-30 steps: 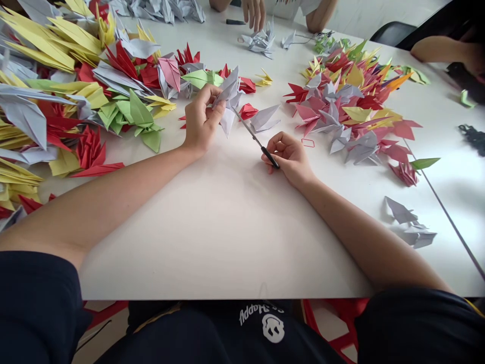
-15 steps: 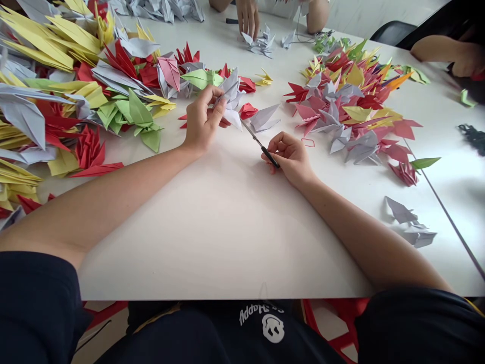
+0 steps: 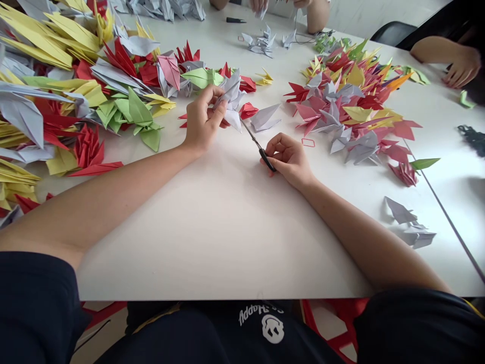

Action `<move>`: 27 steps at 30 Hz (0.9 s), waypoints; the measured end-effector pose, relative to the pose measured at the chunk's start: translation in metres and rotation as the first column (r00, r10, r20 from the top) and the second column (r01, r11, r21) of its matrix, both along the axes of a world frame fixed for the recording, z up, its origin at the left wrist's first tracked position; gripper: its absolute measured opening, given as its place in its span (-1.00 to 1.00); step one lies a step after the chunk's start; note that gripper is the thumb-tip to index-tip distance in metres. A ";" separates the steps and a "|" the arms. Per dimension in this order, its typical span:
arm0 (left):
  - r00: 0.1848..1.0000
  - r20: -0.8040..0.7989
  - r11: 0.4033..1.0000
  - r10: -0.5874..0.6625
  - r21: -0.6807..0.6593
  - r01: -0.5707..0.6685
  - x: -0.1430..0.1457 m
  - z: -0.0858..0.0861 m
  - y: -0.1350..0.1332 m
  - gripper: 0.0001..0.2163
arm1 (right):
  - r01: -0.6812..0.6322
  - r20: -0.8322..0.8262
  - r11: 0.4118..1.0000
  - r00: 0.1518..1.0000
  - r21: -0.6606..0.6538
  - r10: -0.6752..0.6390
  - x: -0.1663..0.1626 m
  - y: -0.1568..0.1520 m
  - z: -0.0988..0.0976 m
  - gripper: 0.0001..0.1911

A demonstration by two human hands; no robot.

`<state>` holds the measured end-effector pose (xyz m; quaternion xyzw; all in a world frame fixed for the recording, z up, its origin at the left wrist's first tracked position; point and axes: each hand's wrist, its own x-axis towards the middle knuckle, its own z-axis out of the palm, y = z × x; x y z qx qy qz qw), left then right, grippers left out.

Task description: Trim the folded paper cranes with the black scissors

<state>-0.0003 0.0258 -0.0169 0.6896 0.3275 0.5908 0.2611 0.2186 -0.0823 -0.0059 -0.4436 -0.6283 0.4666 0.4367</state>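
Observation:
My left hand [image 3: 202,121] is closed in a pinch on a grey folded paper crane [image 3: 232,101], held just above the white table [image 3: 227,227]. My right hand [image 3: 288,159] is closed round the black handle of a thin pointed tool [image 3: 256,144]. The tool's metal shaft slants up and left, and its tip meets the underside of the grey crane. Another grey paper piece [image 3: 265,118] and a small red one [image 3: 248,110] lie on the table just behind the tool.
A big heap of yellow, red, green and grey paper cranes [image 3: 68,86] fills the left. A second mixed heap [image 3: 348,106] lies at the right. Two grey cranes [image 3: 411,225] sit near the right front edge. Other people's hands [image 3: 460,68] work at the far side.
My left hand has turned the grey crane slightly. My right hand has shifted a little left with the tool. The hands across the table have moved.

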 end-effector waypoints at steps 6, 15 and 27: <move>0.992 -0.103 0.997 0.068 0.043 -0.064 -0.002 -0.001 0.002 -0.55 | -0.039 0.076 0.999 0.996 -0.005 0.039 0.000 -0.002 0.002 -0.63; 0.992 -0.128 0.999 -0.020 0.023 0.023 -0.005 -0.009 0.012 -0.68 | -0.033 0.107 0.999 0.994 0.016 0.031 0.000 -0.002 -0.001 -0.67; 0.947 -0.319 0.998 -0.042 0.024 0.053 -0.001 -0.001 -0.005 -0.84 | 0.077 0.155 0.994 0.984 0.073 -0.088 0.000 0.000 -0.003 -0.69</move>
